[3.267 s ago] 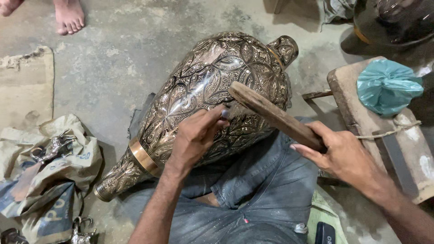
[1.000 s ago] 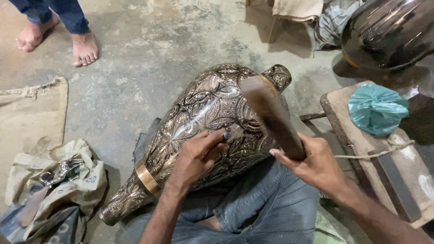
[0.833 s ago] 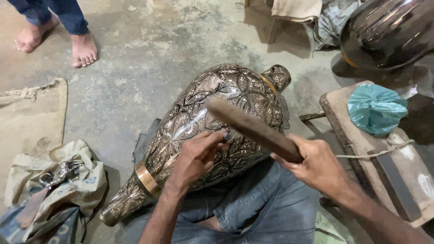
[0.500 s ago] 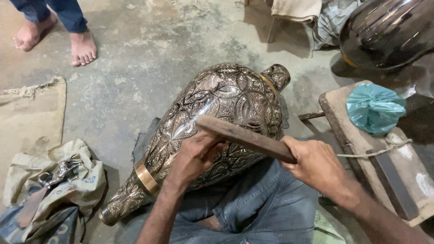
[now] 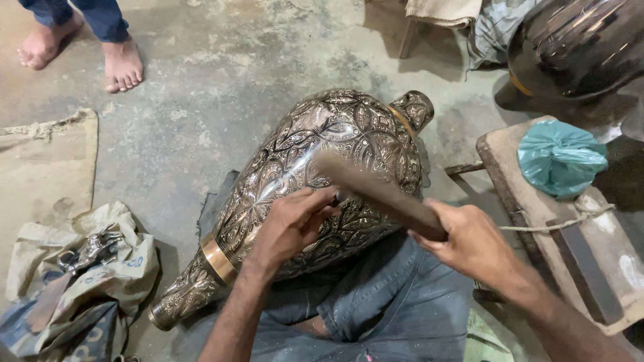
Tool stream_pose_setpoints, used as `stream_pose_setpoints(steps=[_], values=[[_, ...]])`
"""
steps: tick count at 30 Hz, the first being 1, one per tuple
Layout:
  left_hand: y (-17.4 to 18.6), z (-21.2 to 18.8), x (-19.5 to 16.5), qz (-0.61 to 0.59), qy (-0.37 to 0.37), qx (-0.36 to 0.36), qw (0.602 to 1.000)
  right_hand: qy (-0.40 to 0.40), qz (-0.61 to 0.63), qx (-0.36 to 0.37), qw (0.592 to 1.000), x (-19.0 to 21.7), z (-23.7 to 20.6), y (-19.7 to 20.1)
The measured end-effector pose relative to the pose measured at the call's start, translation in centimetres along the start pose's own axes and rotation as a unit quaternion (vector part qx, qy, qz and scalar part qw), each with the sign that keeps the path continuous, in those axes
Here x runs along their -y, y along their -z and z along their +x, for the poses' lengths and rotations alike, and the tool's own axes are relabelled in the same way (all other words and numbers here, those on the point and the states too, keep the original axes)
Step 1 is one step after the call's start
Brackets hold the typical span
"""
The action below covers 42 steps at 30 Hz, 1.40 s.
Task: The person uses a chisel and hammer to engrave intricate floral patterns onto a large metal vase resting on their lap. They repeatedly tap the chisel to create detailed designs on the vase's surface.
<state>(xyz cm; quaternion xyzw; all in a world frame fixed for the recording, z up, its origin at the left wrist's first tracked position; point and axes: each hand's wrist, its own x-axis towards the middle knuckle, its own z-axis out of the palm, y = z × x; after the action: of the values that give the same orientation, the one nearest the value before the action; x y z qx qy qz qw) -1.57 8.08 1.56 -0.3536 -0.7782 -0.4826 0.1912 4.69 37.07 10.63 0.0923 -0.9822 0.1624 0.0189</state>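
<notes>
An engraved metal vase [image 5: 315, 181] lies on its side across the seated person's lap, resting on blue denim jeans [image 5: 376, 308] and partly on the concrete floor [image 5: 228, 74]. Its body is bulbous and dark silver-toned, covered in dense floral and leaf relief that reflects the light. A plain copper-coloured band [image 5: 216, 258] rings the narrow part near the lower left end; a small knob-like end [image 5: 414, 109] with a second copper band points to the upper right.

The left hand [image 5: 288, 228] rests on the vase's belly, fingers closed around a small tool whose tip is hidden. The right hand [image 5: 473, 241], just right of the vase, is clamped on a wooden mallet [image 5: 376, 191] whose blurred head is over the vase surface beside the left hand.

Left of the vase lies a crumpled sack [image 5: 80, 281] carrying metal tools. Right of the vase stands a wooden bench [image 5: 570, 268] with a teal plastic bag [image 5: 560, 157].
</notes>
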Motion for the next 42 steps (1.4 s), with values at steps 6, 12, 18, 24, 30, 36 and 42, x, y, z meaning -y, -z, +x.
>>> stream_pose_setpoints(steps=[6,12,18,24,30,36,42], values=[[-0.2,0.2,0.6,-0.009,0.019,0.038,0.999,-0.005,-0.010,-0.005,1.000,0.0,0.4,-0.3],[-0.5,0.1,1.5,-0.007,0.019,0.061,0.998,-0.048,0.030,-0.030,0.998,-0.3,0.1,-0.5],[-0.9,0.4,2.1,-0.029,0.011,0.082,0.996,-0.037,0.079,-0.039,0.995,-0.9,0.0,-0.5],[-0.4,0.8,1.7,-0.005,0.010,0.110,0.994,-0.053,0.045,-0.080,0.994,-1.3,-0.4,-0.5],[0.5,1.5,1.4,-0.029,-0.001,0.123,0.992,-0.011,0.009,-0.099,0.995,-2.7,-0.7,0.0],[0.9,2.2,1.5,-0.034,-0.024,0.146,0.988,-0.014,-0.094,-0.078,0.992,-3.3,-1.4,1.1],[1.3,2.5,1.5,-0.041,-0.048,0.141,0.988,-0.023,-0.098,-0.106,0.989,-3.8,-1.9,1.2]])
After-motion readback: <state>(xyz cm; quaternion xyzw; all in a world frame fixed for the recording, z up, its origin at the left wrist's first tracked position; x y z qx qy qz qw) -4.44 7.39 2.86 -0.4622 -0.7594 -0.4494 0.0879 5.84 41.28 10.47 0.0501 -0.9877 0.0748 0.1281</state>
